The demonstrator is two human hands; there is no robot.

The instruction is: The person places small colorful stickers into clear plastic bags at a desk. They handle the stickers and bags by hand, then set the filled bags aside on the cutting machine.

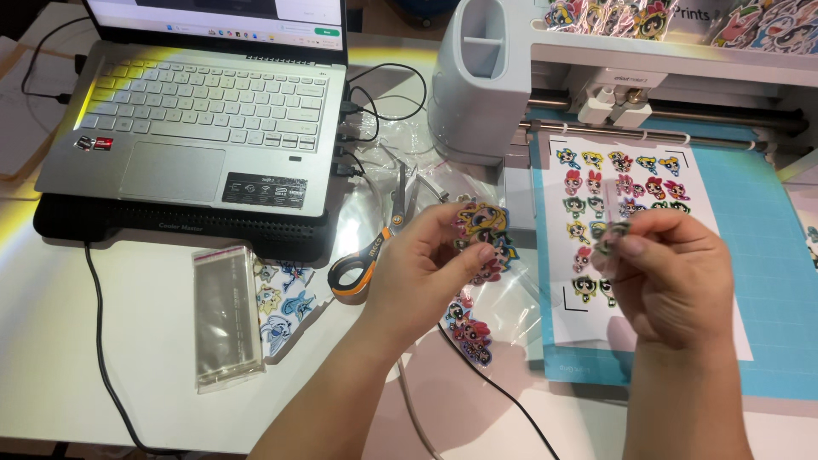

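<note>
Colourful stickers [484,232] pinched in left hand [419,274], right hand [673,277] pinching one (hands apart), scissors [372,247] beside

Two bare arms come up from the bottom. The left hand [417,268] and right hand [673,277] wear no rings. No sleeves show.

A white tabletop [153,341] fills most of the frame, lit brightly from above, with a yellowish glow at the left edge and along the upper middle. In the upper left a silver laptop [192,119] sits open on a black cooling stand [170,228]. A white cutting machine [613,77] occupies the upper right. Black cables [100,358] trail across the surface toward the lower edge.
</note>
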